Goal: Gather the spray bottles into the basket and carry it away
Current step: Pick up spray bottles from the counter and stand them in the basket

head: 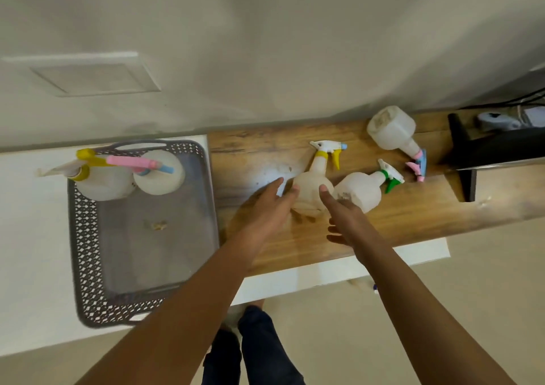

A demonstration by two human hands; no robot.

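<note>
Both hands, the left hand (269, 204) and right hand (346, 216), are reaching open-fingered over the wooden board (413, 213) around the yellow-trigger bottle (314, 187), while a green-trigger bottle (361, 191) is lying just beside it and two bottles are standing in the grey basket (85, 255).

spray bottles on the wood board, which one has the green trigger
The green-trigger bottle lies on its side right of the right hand. The yellow-trigger bottle lies between both hands, and the pink-and-blue-trigger bottle lies farthest back.
</note>
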